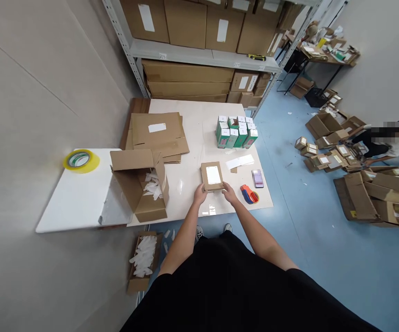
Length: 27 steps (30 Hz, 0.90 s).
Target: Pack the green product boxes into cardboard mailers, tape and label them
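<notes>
A small brown cardboard box (205,171) with a white label (213,175) on top is at the near middle of the table. My left hand (199,194) grips its near left corner. On the opposite near corner, my right hand (229,192) has its fingers closed on the edge. To the right lie an orange and blue tape dispenser (249,194) and a blurred purple item (258,179). White paper strips (240,161) rest beyond the box. Several green and white cartons (235,133) stand in rows behind them.
An open carton (123,184) holding white crumpled material stands left, near flattened cardboard (157,138). A yellow tape roll (80,160) lies on a white surface (78,198). Shelving (199,54) borders the back. A person (375,140) bends among boxes on the floor at right.
</notes>
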Available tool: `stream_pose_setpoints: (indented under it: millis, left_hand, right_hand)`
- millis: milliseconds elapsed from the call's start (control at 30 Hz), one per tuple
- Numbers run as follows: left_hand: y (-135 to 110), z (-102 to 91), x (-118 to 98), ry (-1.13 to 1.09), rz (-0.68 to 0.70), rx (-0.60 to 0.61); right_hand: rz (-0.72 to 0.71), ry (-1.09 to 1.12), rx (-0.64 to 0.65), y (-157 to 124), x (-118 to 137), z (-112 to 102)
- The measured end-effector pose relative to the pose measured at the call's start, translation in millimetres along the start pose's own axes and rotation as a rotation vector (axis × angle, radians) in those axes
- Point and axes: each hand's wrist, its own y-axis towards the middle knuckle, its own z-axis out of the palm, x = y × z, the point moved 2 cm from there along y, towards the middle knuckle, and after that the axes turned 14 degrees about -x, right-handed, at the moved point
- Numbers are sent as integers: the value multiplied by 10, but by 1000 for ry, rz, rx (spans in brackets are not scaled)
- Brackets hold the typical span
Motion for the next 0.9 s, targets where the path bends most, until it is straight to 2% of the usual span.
stream_pose_setpoints:
  millis: [100,200,333,433,567,733,800,900]
  left_hand:
    - [142,-22,-262,-4,34,-71]
    - [307,99,-656,-65,116,-89]
    - [509,453,-1169,-110,194,-65]
    - [668,801,-1404,-98,187,-35]
    - [954,1323,-1485,-5,125,27]
    - [1443,1991,-1379,191,115,118]
    - [1655,2241,-1296,275,107,156]
    - [1944,2567,-1143,415,86,221]
  right_hand:
    - [-74,63,-50,164,115,-170]
    - [-112,140,-87,384,215,-388]
    - [-161,270,-128,788,227,-659]
    - [-163,288,-157,1176,107,-848]
    - [-102,178,-150,1775,-204,-1067]
    - [-91,-68,-79,2501,-617,-1177]
    - [-106,-203,-16,2732,-738,-1161]
    - [-108,-419,154,2982,-892,-1105]
